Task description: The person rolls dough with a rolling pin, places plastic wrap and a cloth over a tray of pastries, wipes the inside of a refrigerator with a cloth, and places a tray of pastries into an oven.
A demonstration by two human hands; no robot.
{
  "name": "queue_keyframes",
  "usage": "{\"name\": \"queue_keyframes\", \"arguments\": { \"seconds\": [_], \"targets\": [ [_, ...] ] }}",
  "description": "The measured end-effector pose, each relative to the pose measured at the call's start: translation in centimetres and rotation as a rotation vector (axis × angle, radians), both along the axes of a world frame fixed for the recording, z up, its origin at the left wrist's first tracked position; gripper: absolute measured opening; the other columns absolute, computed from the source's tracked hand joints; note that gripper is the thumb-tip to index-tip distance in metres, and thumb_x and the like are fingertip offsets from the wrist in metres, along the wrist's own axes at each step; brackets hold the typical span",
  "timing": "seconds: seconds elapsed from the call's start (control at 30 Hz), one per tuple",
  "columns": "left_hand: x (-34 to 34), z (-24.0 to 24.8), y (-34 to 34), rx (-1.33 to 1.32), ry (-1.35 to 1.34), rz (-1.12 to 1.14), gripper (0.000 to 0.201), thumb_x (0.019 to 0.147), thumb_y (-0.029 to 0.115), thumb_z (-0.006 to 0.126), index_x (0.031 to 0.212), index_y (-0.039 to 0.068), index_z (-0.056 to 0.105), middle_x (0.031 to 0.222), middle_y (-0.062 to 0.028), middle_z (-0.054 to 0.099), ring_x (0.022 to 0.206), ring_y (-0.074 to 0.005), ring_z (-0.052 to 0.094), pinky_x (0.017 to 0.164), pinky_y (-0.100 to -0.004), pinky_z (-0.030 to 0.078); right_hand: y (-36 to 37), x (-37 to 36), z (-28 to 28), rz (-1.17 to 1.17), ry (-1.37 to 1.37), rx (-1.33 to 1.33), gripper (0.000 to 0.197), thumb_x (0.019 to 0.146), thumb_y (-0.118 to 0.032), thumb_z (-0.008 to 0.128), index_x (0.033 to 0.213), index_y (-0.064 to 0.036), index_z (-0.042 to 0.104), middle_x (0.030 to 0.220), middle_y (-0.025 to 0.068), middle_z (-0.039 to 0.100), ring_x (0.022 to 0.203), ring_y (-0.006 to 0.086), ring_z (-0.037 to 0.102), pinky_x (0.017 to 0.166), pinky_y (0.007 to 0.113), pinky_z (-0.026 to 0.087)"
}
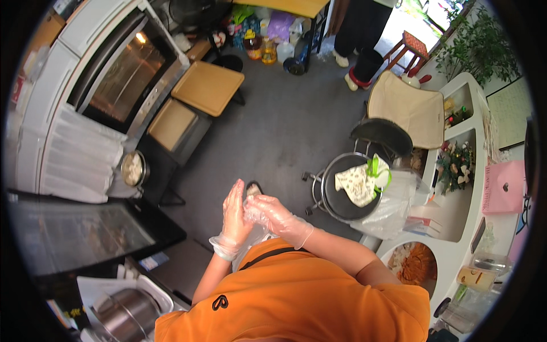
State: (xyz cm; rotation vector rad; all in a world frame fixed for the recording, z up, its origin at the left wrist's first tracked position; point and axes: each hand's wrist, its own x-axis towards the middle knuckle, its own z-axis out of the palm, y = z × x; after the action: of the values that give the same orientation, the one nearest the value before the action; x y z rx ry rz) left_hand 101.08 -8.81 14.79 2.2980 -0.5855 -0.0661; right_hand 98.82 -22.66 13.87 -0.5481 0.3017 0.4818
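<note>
Thin clear plastic gloves cover both my hands, which meet in front of my orange shirt (pixel 319 285). My left hand (pixel 232 216) is upright, its fingers stretched out and close together. Against its palm side rests my right hand (pixel 279 219), with its fingers bent inward. Whatever the right fingers hold, if anything, is hidden between the hands. Crumpled clear plastic (pixel 257 232) shows just below them. The left glove's loose cuff (pixel 225 248) flares around the wrist.
A lit oven (pixel 128 68) stands at the far left, with tan trays (pixel 208 85) and a metal pot (pixel 135 169) nearby. At right are a round black stool (pixel 336 208) bearing a patterned cloth, and white shelving (pixel 450 228). Another person (pixel 359 34) stands at the back.
</note>
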Motion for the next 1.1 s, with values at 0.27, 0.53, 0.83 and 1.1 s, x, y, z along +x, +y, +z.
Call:
{"name": "queue_keyframes", "arguments": {
  "seconds": [0.27, 0.53, 0.83, 1.1],
  "targets": [
    [16.9, 2.0, 0.8, -0.147, 0.204, -0.253, 0.064, 0.079, 0.013, 0.063, 0.133, -0.001, 0.033, 0.133, -0.0218, 0.040, 0.123, -0.0352, 0.040, 0.101, -0.0371, 0.034, -3.0, 15.2, 2.3, -0.369, -0.028, -0.273, 0.025, 0.085, -0.005, 0.057, 0.109, 0.0011, 0.054, 0.099, 0.0082, 0.060, 0.090, 0.0154, 0.060, 0.081, 0.024, 0.047],
    [30.7, 0.1, -3.0, -0.080, 0.171, -0.326, 0.049, 0.080, 0.010, 0.061, 0.125, -0.002, 0.043, 0.127, -0.0214, 0.046, 0.118, -0.0344, 0.046, 0.098, -0.0364, 0.037, -11.6, 19.5, -2.0, -0.529, 0.308, -0.500, 0.031, 0.091, -0.032, 0.055, 0.081, -0.0030, 0.060, 0.055, -0.0037, 0.042, 0.050, 0.0063, 0.036, 0.049, 0.020, 0.030],
    [41.7, -0.8, -18.4, -0.020, 0.147, -0.380, 0.047, 0.080, 0.009, 0.061, 0.123, 0.000, 0.045, 0.127, -0.0211, 0.046, 0.117, -0.0352, 0.046, 0.098, -0.0373, 0.038, -24.4, 30.6, -2.9, -0.528, 0.187, -0.441, 0.029, 0.091, -0.031, 0.052, 0.093, -0.0035, 0.061, 0.064, -0.0032, 0.045, 0.057, 0.0055, 0.040, 0.055, 0.020, 0.033],
    [50.3, 0.2, -32.2, -0.048, 0.098, -0.419, 0.052, 0.080, 0.013, 0.063, 0.126, 0.001, 0.043, 0.127, -0.0195, 0.046, 0.112, -0.0345, 0.050, 0.094, -0.0360, 0.041, -36.3, 39.4, -2.6, -0.538, 0.202, -0.455, 0.033, 0.085, -0.009, 0.047, 0.118, -0.0051, 0.049, 0.100, 0.0041, 0.054, 0.086, 0.0136, 0.055, 0.078, 0.024, 0.044]
  ]
}}
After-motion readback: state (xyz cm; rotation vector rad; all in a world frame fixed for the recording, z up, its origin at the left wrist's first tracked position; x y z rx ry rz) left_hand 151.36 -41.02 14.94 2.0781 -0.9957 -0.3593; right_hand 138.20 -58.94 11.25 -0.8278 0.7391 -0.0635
